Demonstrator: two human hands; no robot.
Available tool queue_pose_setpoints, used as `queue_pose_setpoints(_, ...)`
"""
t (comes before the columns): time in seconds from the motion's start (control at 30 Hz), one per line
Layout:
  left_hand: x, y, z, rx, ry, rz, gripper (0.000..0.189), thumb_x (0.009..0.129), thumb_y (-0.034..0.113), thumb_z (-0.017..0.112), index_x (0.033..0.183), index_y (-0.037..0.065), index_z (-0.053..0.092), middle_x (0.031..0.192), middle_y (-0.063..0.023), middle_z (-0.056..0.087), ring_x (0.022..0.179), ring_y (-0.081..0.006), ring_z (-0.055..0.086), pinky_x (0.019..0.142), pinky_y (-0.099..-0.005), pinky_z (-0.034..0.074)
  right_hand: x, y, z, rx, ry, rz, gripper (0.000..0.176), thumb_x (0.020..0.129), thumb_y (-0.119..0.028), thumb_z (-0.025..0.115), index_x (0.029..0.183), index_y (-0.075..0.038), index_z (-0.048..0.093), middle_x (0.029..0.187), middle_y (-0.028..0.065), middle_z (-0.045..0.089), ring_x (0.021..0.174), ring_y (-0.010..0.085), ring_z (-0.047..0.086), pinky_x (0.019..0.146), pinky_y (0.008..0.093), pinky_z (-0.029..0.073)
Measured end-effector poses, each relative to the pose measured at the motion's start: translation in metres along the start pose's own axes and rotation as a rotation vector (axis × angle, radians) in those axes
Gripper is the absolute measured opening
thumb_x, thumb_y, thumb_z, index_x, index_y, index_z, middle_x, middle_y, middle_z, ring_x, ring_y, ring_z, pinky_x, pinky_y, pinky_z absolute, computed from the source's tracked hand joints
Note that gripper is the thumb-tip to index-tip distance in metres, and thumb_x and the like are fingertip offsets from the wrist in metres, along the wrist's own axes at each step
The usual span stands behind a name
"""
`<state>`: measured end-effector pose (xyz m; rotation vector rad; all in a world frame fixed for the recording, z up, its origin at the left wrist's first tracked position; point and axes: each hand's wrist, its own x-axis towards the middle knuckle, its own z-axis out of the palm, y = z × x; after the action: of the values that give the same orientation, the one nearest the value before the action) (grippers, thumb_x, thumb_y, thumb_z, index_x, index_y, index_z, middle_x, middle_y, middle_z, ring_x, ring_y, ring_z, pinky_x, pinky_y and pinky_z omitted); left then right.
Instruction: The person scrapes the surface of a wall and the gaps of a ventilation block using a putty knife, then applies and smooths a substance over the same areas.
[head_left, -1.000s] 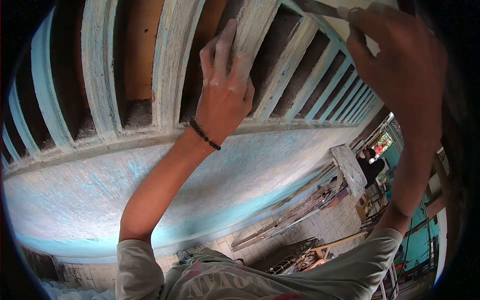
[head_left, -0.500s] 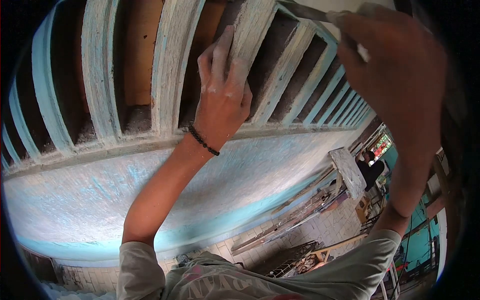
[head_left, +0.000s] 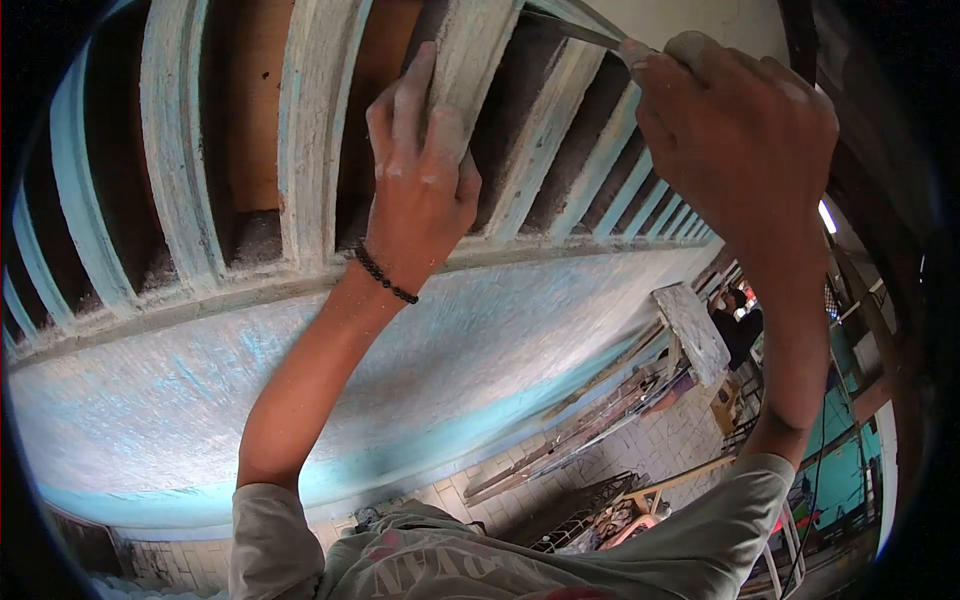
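My left hand (head_left: 418,165), with a dark beaded bracelet at the wrist, grips a worn wooden slat (head_left: 475,45). Its fingers reach around both sides of the slat, and pale dust coats them. At the upper right, my right hand (head_left: 735,130) is closed around a scraper (head_left: 572,28). The scraper's thin metal blade points left, toward the upper part of the slats; my fingers hide its handle. Patches of light blue paint and bare pale wood show on the neighbouring slats (head_left: 320,110).
Beneath the slats runs a ledge (head_left: 190,305) over a patchy blue and white wall (head_left: 330,400). Long boards (head_left: 570,455) lie along the tiled floor at the right. Farther back are a grey panel (head_left: 692,335) and another person (head_left: 740,330) in dark clothing.
The view has shifted slightly, so the slats and my left hand appear farther left. My right hand and the scraper have moved left and a little down.
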<state>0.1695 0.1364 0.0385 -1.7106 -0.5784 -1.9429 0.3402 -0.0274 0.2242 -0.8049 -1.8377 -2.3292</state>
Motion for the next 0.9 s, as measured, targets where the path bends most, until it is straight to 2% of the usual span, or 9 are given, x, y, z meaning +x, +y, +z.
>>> queue_pose_setpoints(0.13, 0.000, 0.001, -0.002, -0.002, -0.008, 0.001, 0.042, 0.073, -0.007, 0.074, 0.111, -0.002, 0.056, 0.164, -0.0296, 0.040, 0.137, -0.0504, 0.046, 0.113, -0.0582, 0.042, -0.005, -0.002, 0.012, 0.016, 0.060, 0.060, 0.019, 0.085, -0.018, 0.081, 0.102, -0.025, 0.082, 0.089, -0.0061, 0.076, 0.073, 0.0152, 0.074, 0.059, 0.0311, 0.056)
queue_pose_setpoints(0.23, 0.003, 0.002, -0.003, 0.001, -0.016, 0.002, 0.042, 0.074, -0.007, 0.074, 0.111, -0.002, 0.055, 0.164, -0.0287, 0.040, 0.138, -0.0505, 0.046, 0.113, -0.0583, 0.042, 0.004, -0.003, 0.006, -0.012, 0.103, 0.069, 0.018, 0.085, -0.018, 0.081, 0.101, -0.026, 0.082, 0.088, -0.0073, 0.076, 0.074, 0.0146, 0.074, 0.061, 0.0317, 0.057)
queue_pose_setpoints(0.53, 0.002, 0.003, -0.003, 0.019, -0.022, 0.000, 0.043, 0.074, -0.006, 0.076, 0.111, -0.002, 0.056, 0.163, -0.0289, 0.040, 0.138, -0.0502, 0.046, 0.112, -0.0576, 0.043, 0.009, -0.002, 0.003, -0.053, 0.072, 0.030, 0.019, 0.084, -0.021, 0.082, 0.103, -0.023, 0.081, 0.093, -0.0046, 0.078, 0.078, 0.0149, 0.075, 0.065, 0.0328, 0.059)
queue_pose_setpoints(0.63, 0.001, 0.001, -0.003, 0.041, -0.012, 0.016, 0.043, 0.075, -0.005, 0.077, 0.113, -0.004, 0.056, 0.163, -0.0291, 0.041, 0.137, -0.0501, 0.047, 0.111, -0.0572, 0.044, 0.006, -0.028, 0.000, -0.209, 0.140, -0.038, 0.018, 0.086, -0.020, 0.080, 0.103, -0.021, 0.078, 0.095, -0.0022, 0.079, 0.081, 0.0139, 0.076, 0.064, 0.0319, 0.059)
queue_pose_setpoints(0.7, 0.001, -0.001, -0.001, 0.067, -0.004, 0.038, 0.043, 0.076, -0.004, 0.078, 0.114, -0.005, 0.057, 0.162, -0.0294, 0.041, 0.136, -0.0501, 0.048, 0.111, -0.0571, 0.045, -0.005, -0.035, 0.012, -0.293, 0.088, -0.181, 0.017, 0.087, -0.018, 0.079, 0.104, -0.020, 0.077, 0.095, -0.0016, 0.079, 0.081, 0.0138, 0.076, 0.063, 0.0314, 0.059)
queue_pose_setpoints(0.77, -0.001, -0.002, 0.002, 0.062, 0.017, 0.048, 0.043, 0.078, -0.003, 0.077, 0.115, -0.005, 0.057, 0.161, -0.0295, 0.042, 0.135, -0.0504, 0.049, 0.110, -0.0567, 0.046, -0.011, -0.036, 0.010, -0.230, 0.057, -0.196, 0.017, 0.087, -0.018, 0.078, 0.104, -0.020, 0.077, 0.096, -0.0012, 0.080, 0.080, 0.0144, 0.077, 0.063, 0.0312, 0.060)
queue_pose_setpoints(0.83, -0.001, -0.002, 0.000, 0.062, 0.019, 0.053, 0.043, 0.078, -0.003, 0.078, 0.115, -0.005, 0.057, 0.161, -0.0293, 0.043, 0.135, -0.0502, 0.049, 0.110, -0.0566, 0.046, -0.011, -0.027, 0.002, -0.030, 0.052, -0.077, 0.017, 0.087, -0.018, 0.078, 0.103, -0.021, 0.077, 0.096, -0.0013, 0.080, 0.078, 0.0155, 0.077, 0.062, 0.0313, 0.060)
queue_pose_setpoints(0.9, -0.001, -0.002, 0.001, 0.065, 0.023, 0.054, 0.043, 0.077, -0.002, 0.078, 0.115, -0.004, 0.058, 0.162, -0.0288, 0.043, 0.136, -0.0502, 0.048, 0.110, -0.0564, 0.046, -0.012, -0.021, 0.004, -0.067, 0.102, -0.043, 0.016, 0.087, -0.019, 0.079, 0.103, -0.021, 0.077, 0.096, -0.0016, 0.080, 0.077, 0.0168, 0.077, 0.063, 0.0318, 0.061)
